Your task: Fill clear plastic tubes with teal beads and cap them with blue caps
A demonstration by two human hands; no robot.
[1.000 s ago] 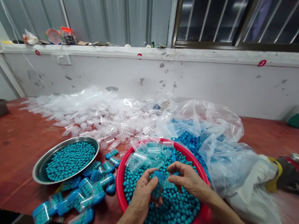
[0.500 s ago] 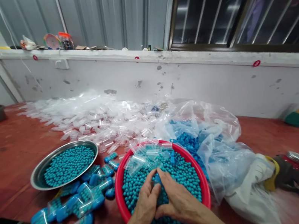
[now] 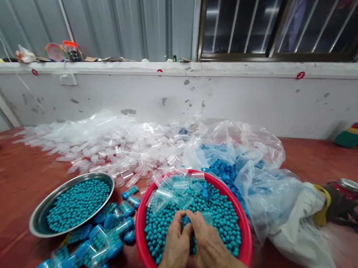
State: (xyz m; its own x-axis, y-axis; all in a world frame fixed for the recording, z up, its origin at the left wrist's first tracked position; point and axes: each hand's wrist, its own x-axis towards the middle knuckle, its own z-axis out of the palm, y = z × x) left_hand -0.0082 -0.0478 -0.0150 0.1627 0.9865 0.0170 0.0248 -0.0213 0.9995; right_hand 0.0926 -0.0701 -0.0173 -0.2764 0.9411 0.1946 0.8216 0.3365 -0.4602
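Observation:
A red basin (image 3: 140, 220) near the table's front edge is full of teal beads (image 3: 223, 225), with several empty clear cases (image 3: 171, 192) lying on the beads at its far side. My left hand (image 3: 176, 249) and my right hand (image 3: 210, 250) are pressed together over the beads, fingers curled round a small clear case with a blue cap (image 3: 187, 219) that shows between the fingertips. Most of the case is hidden by my fingers.
A steel dish (image 3: 39, 221) of teal beads stands left of the basin, with filled cases (image 3: 91, 249) in front of it. A heap of empty clear cases (image 3: 105, 142) lies behind. A plastic bag (image 3: 257, 171) of blue caps sits right; a can (image 3: 348, 188) beyond.
My two hands have come together from apart and sunk lower into the beads, closing round the small case. The view has shifted a little to the right.

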